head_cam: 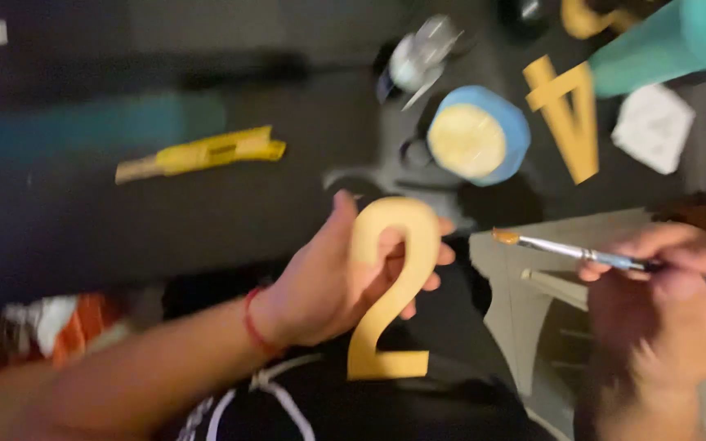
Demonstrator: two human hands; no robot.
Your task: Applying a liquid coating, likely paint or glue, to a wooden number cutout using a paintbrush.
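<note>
My left hand (pixel 328 282) grips a gold-painted cutout shaped like the number two (pixel 391 286), held upright in front of me, fingers curled round its upper curve. A red string band circles that wrist. My right hand (pixel 668 290) pinches a thin paintbrush (pixel 569 251) whose gold-tipped bristles point left, a short gap away from the cutout. The whole view is motion-blurred.
On the dark surface lie a yellow utility knife (pixel 206 153), a round blue tub of pale paint (pixel 478 135), a gold cutout shaped like a four (pixel 569 114), a teal sleeve or cloth (pixel 672 45), white paper (pixel 654 126), a blurred glass jar (pixel 418 57) and a grey box (pixel 525 310).
</note>
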